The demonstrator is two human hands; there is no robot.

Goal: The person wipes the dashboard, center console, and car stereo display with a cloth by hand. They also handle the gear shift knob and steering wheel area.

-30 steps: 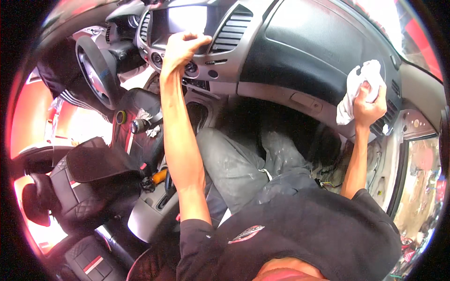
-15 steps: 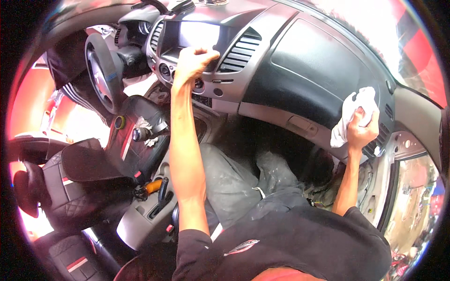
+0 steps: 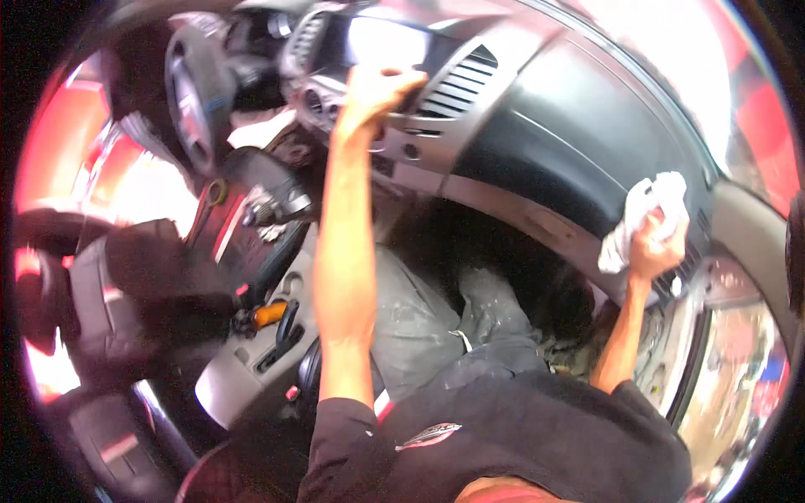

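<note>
My left hand (image 3: pixel 379 94) is closed at the lower right corner of the bright screen (image 3: pixel 387 42) in the centre of the dashboard. Its fingers curl in against the screen's surround, and whatever they may hold is hidden and smeared by motion. Beside it is a slatted air vent (image 3: pixel 459 82). At the right end of the dashboard, my right hand (image 3: pixel 656 250) grips a bunched white cloth (image 3: pixel 627 220). The cloth lies against or just in front of the dark glovebox panel (image 3: pixel 545 138); contact cannot be made out.
A steering wheel (image 3: pixel 191 96) stands at the far left, with another person in dark clothes behind it. Between the seats are a gear lever (image 3: pixel 260 205), an orange-handled tool (image 3: pixel 270 313) and the handbrake (image 3: pixel 288 329). The black driver's seat (image 3: pixel 142 285) is left; the door opening is right.
The whole view has swung, so the dashboard sits further right in the picture, and it is blurred. Both hands keep nearly the same places against the dashboard, the right still gripping the cloth.
</note>
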